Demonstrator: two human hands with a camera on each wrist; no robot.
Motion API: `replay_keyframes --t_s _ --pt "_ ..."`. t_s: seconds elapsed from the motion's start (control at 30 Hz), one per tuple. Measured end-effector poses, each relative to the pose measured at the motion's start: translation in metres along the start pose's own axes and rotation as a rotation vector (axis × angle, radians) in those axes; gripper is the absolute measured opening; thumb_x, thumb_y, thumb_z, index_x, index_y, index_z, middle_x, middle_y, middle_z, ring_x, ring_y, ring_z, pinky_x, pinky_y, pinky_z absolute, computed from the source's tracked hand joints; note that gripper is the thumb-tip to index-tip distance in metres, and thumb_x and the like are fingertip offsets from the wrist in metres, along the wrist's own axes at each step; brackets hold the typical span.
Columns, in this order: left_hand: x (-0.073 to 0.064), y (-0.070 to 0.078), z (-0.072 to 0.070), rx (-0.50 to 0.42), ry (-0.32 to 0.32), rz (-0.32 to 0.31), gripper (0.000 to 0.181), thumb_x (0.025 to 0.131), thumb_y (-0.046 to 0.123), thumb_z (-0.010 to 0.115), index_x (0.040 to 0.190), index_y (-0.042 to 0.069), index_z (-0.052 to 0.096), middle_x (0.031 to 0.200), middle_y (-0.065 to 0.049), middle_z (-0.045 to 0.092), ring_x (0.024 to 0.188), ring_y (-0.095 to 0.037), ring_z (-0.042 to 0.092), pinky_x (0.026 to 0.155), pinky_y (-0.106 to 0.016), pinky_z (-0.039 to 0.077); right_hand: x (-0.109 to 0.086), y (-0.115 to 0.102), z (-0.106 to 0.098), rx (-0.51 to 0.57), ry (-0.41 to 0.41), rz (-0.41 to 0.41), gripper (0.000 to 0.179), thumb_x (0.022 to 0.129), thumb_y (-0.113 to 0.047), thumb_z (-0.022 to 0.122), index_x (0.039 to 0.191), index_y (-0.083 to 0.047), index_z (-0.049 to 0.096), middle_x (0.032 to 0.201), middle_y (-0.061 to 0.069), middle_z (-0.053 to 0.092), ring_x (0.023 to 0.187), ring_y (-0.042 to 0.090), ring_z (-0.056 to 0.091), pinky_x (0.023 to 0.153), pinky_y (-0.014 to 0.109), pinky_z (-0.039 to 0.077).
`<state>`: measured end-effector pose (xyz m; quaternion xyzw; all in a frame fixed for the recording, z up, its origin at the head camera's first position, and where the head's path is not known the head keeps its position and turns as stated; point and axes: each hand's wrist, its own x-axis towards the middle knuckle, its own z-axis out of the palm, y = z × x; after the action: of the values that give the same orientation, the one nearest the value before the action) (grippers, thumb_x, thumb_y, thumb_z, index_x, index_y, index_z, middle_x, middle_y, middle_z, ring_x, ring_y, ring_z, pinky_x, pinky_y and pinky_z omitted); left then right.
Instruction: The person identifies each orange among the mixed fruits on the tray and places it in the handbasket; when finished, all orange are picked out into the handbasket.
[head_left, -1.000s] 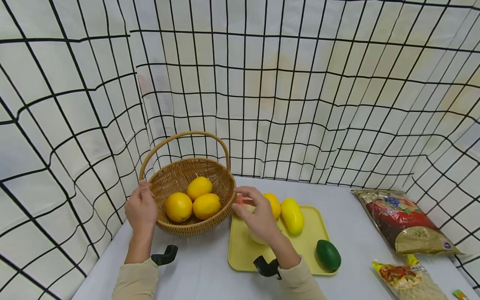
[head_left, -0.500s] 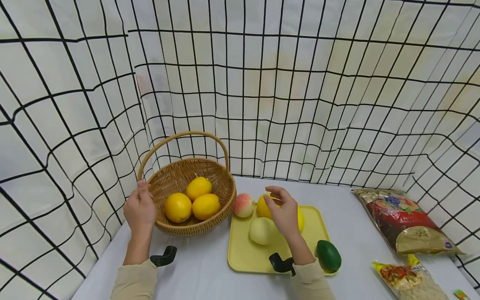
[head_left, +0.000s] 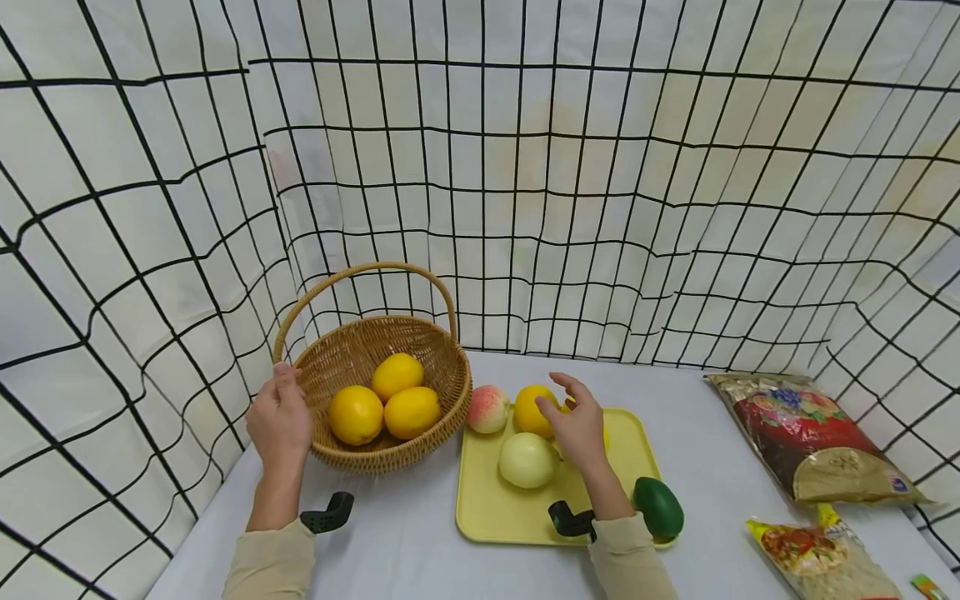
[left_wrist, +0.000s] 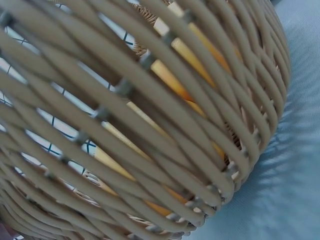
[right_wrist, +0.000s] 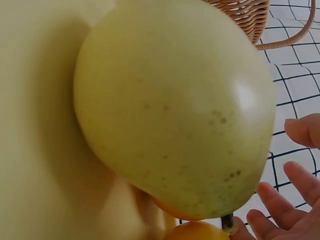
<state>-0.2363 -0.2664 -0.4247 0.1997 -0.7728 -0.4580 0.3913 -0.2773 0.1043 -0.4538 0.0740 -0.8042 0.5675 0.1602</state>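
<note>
My left hand (head_left: 280, 417) grips the left rim of a wicker basket (head_left: 390, 454) where its handle begins. Inside lie an orange (head_left: 356, 414) and two lemons (head_left: 398, 377); yellow shows through the weave (left_wrist: 150, 120) in the left wrist view. My right hand (head_left: 582, 429), thumb and fingers spread apart, hovers over the yellow tray (head_left: 487, 523) and holds nothing. Beneath it a mango is mostly hidden. Just left of the hand sit another orange (head_left: 534, 408) and a pale green pear (head_left: 528, 461). The pear (right_wrist: 175, 110) fills the right wrist view, with fingers (right_wrist: 280, 205) beyond its stem.
A peach (head_left: 488, 409) sits at the tray's back left corner, close beside the basket. An avocado (head_left: 658, 508) lies at its front right corner. Farther right are a large red and gold bag (head_left: 817, 442) and a smaller food packet (head_left: 821, 554). Black-gridded white cloth (head_left: 555, 167) surrounds the table.
My right hand has moved right, away from the basket's edge and peach, to over the mango. The peach and pear have come into view. My left hand keeps its grip on the basket.
</note>
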Motion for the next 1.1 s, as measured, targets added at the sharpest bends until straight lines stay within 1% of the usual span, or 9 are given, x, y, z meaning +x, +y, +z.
replay_keyframes --t_s 0.1,0.2,0.3,0.47,0.53,0.6,0.83,1.1 --pt "0.0 0.0 0.0 -0.004 0.007 -0.002 0.068 0.106 0.047 0.026 0.101 -0.006 0.068 0.08 -0.021 0.059 0.081 -0.04 0.054 0.072 -0.044 0.035 0.001 0.003 0.002 -0.018 -0.036 0.028 0.049 0.088 -0.015 0.074 0.134 -0.009 0.057 0.141 0.013 0.051 0.133 0.036 0.044 0.107 0.049 0.037" --pt "0.0 -0.001 -0.001 -0.006 0.011 -0.001 0.067 0.106 0.046 0.027 0.098 -0.006 0.068 0.08 -0.022 0.059 0.081 -0.039 0.054 0.072 -0.044 0.035 0.001 0.005 0.004 -0.035 -0.056 0.054 0.054 0.087 -0.016 0.075 0.137 -0.01 0.055 0.144 0.014 0.049 0.134 0.037 0.044 0.108 0.048 0.036" --pt "-0.001 0.0 -0.001 -0.002 0.014 0.001 0.067 0.107 0.046 0.027 0.098 -0.007 0.068 0.081 -0.022 0.06 0.08 -0.039 0.055 0.071 -0.044 0.035 0.001 0.006 0.006 -0.058 -0.074 0.073 0.057 0.086 -0.015 0.075 0.139 -0.01 0.054 0.143 0.015 0.05 0.133 0.038 0.045 0.107 0.049 0.037" --pt "-0.002 0.002 0.0 0.006 0.02 0.007 0.068 0.106 0.046 0.026 0.101 -0.007 0.068 0.081 -0.023 0.06 0.079 -0.038 0.055 0.07 -0.042 0.035 -0.001 0.008 0.008 -0.148 -0.127 0.089 0.061 0.085 -0.018 0.075 0.141 -0.011 0.051 0.14 0.015 0.053 0.126 0.035 0.051 0.102 0.05 0.042" --pt "-0.002 0.002 0.0 0.008 0.018 0.008 0.068 0.106 0.047 0.026 0.101 -0.007 0.068 0.081 -0.023 0.06 0.078 -0.038 0.055 0.07 -0.042 0.035 -0.002 0.009 0.009 -0.174 -0.146 0.096 0.061 0.085 -0.018 0.075 0.141 -0.011 0.051 0.141 0.014 0.052 0.124 0.034 0.052 0.101 0.051 0.042" --pt "-0.002 0.002 0.0 0.007 0.016 0.008 0.069 0.106 0.047 0.026 0.102 -0.007 0.068 0.081 -0.023 0.06 0.077 -0.038 0.054 0.069 -0.042 0.035 -0.003 0.01 0.009 -0.187 -0.158 0.103 0.062 0.086 -0.018 0.075 0.141 -0.011 0.05 0.142 0.014 0.051 0.125 0.034 0.051 0.102 0.052 0.041" --pt "-0.002 0.0 -0.001 -0.005 0.004 0.004 0.068 0.106 0.047 0.027 0.103 -0.006 0.068 0.079 -0.022 0.059 0.083 -0.04 0.056 0.071 -0.043 0.035 -0.003 0.017 0.012 -0.196 -0.157 0.139 0.065 0.087 -0.02 0.074 0.144 -0.01 0.045 0.145 0.016 0.047 0.125 0.036 0.05 0.1 0.054 0.042" --pt "-0.001 0.002 0.0 -0.008 0.018 0.01 0.068 0.106 0.047 0.028 0.101 -0.007 0.069 0.076 -0.018 0.056 0.079 -0.037 0.055 0.07 -0.042 0.035 -0.002 0.024 0.013 -0.206 -0.157 0.224 0.074 0.087 -0.03 0.072 0.149 -0.007 0.037 0.144 0.021 0.047 0.122 0.038 0.052 0.097 0.054 0.043"
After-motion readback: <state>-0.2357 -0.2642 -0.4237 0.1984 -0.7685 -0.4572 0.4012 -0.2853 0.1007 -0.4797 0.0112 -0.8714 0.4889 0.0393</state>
